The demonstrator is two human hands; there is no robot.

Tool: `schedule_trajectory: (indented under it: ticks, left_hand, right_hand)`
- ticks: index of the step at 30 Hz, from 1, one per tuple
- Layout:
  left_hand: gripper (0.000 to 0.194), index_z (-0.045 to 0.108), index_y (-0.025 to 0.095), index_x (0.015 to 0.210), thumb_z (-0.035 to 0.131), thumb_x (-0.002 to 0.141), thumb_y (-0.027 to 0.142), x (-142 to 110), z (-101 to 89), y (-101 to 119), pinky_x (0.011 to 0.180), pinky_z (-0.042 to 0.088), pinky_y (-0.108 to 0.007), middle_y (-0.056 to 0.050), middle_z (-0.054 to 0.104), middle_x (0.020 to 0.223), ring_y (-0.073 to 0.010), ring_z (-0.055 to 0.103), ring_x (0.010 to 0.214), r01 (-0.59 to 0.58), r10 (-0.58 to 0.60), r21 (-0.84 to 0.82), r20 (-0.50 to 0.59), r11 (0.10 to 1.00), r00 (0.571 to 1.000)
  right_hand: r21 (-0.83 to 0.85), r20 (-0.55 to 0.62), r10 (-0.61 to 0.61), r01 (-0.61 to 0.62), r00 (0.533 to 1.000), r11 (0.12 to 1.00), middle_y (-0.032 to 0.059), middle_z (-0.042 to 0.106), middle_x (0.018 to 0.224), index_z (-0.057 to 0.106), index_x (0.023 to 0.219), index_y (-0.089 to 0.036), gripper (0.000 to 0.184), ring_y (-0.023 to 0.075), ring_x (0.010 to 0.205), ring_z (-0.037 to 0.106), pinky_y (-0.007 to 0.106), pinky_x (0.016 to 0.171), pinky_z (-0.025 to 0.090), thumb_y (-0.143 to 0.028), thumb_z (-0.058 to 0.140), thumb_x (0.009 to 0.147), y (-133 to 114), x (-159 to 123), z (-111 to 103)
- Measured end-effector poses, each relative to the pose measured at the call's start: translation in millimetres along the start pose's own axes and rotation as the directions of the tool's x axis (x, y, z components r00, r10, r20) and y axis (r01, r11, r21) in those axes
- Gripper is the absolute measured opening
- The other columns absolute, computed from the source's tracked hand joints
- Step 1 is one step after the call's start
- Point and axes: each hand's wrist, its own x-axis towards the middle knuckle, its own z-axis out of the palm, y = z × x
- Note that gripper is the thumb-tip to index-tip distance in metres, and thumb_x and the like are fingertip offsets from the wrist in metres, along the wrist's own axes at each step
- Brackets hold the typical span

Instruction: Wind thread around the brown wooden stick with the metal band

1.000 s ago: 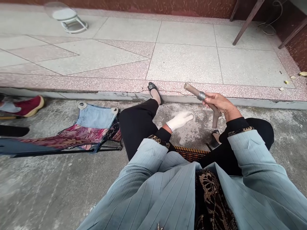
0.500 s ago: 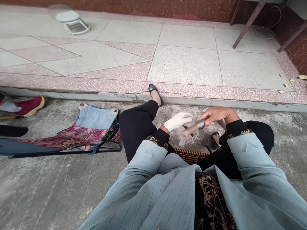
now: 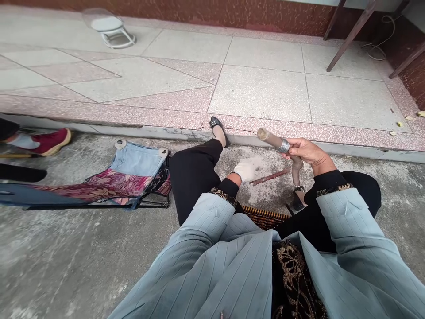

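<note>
My right hand (image 3: 307, 153) is closed around a wooden stick (image 3: 272, 138) that has silvery wire wound about it near my fingers. Its pale cut end points up and left. Below the same hand hangs a crooked brown piece (image 3: 297, 170); whether it joins the stick is hidden by my fingers. My left hand (image 3: 245, 169), in a white glove, is low between my knees and smeared by motion, so its fingers cannot be made out. Just right of the glove is a thin reddish-brown stick (image 3: 270, 177), slanting over the concrete.
A woven seat edge (image 3: 265, 217) shows between my legs. At left stands a low folding chair (image 3: 139, 161) with denim and floral cloth, near another person's red shoe (image 3: 53, 141). Ahead runs a raised tiled step (image 3: 259, 93) with a small white stool (image 3: 114, 33) on it.
My right hand has raised the wire-wound stick and tipped its cut end upward, away from the glove. My left hand has dropped slightly and moved left. The reddish-brown stick now shows more fully.
</note>
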Motion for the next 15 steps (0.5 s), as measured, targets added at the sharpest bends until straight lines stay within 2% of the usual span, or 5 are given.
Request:
schedule_trajectory:
  ticks: [3, 5, 7, 12, 15]
  left_hand:
    - [0.055, 0.053, 0.019, 0.131, 0.059, 0.078, 0.03, -3, -7.9, 6, 0.096, 0.042, -0.034, -0.013, 0.06, 0.124, -0.0264, 0.054, 0.116, -0.287, 0.2, -0.323, -0.278, 0.902, 0.94]
    - [0.052, 0.049, 0.016, 0.133, 0.053, 0.085, 0.036, -7, -10.9, 15, 0.095, 0.044, -0.033, -0.013, 0.061, 0.12, -0.023, 0.056, 0.111, -0.447, 0.294, -0.545, -0.347, 0.709, 0.89]
    - [0.045, 0.052, 0.013, 0.125, 0.043, 0.092, 0.041, -11, -10.1, 23, 0.082, 0.048, -0.03, -0.011, 0.065, 0.1, -0.0181, 0.061, 0.09, -0.448, 0.275, -0.679, -0.354, 0.582, 0.894]
    - [0.036, 0.062, 0.014, 0.103, 0.041, 0.094, 0.041, -17, -5.1, 36, 0.054, 0.036, -0.022, 0.001, 0.051, 0.065, -0.009, 0.041, 0.053, -0.326, 0.261, -0.666, -0.199, 0.671, 0.945]
    - [0.032, 0.064, 0.014, 0.095, 0.043, 0.093, 0.038, -18, -7.5, 38, 0.058, 0.035, -0.022, 0.0, 0.055, 0.072, -0.0089, 0.043, 0.057, -0.38, 0.375, -0.558, -0.13, 0.738, 0.918]
  right_hand:
    - [-0.035, 0.034, 0.088, -0.087, 0.996, 0.996, 0.0013, 0.064, 0.078, 0.064, 0.122, -0.013, 0.059, 0.0102, 0.066, 0.053, 0.025, 0.063, 0.046, -0.038, 0.079, 0.07, 3, 3, 5]
    - [-0.02, 0.027, 0.109, -0.109, 0.994, 0.994, 0.0007, 0.064, 0.077, 0.064, 0.122, -0.014, 0.057, 0.0093, 0.065, 0.052, 0.024, 0.063, 0.045, -0.036, 0.078, 0.071, 7, 6, 7]
    - [0.008, -0.026, 0.103, -0.103, 0.994, 0.995, 0.0007, 0.064, 0.077, 0.065, 0.121, -0.015, 0.055, 0.0092, 0.065, 0.052, 0.023, 0.062, 0.046, -0.037, 0.078, 0.071, 11, 10, 7]
    - [-0.056, -0.363, 0.104, -0.133, 0.926, 0.99, 0.0039, 0.066, 0.082, 0.06, 0.128, -0.018, 0.055, 0.0123, 0.067, 0.055, 0.028, 0.068, 0.049, -0.04, 0.07, 0.079, 23, 18, -7]
    - [-0.377, -0.561, 0.112, -0.374, 0.82, 0.847, 0.0085, 0.068, 0.094, 0.056, 0.135, -0.019, 0.051, 0.0174, 0.075, 0.059, 0.034, 0.074, 0.05, -0.035, 0.059, 0.087, 26, 21, -11]
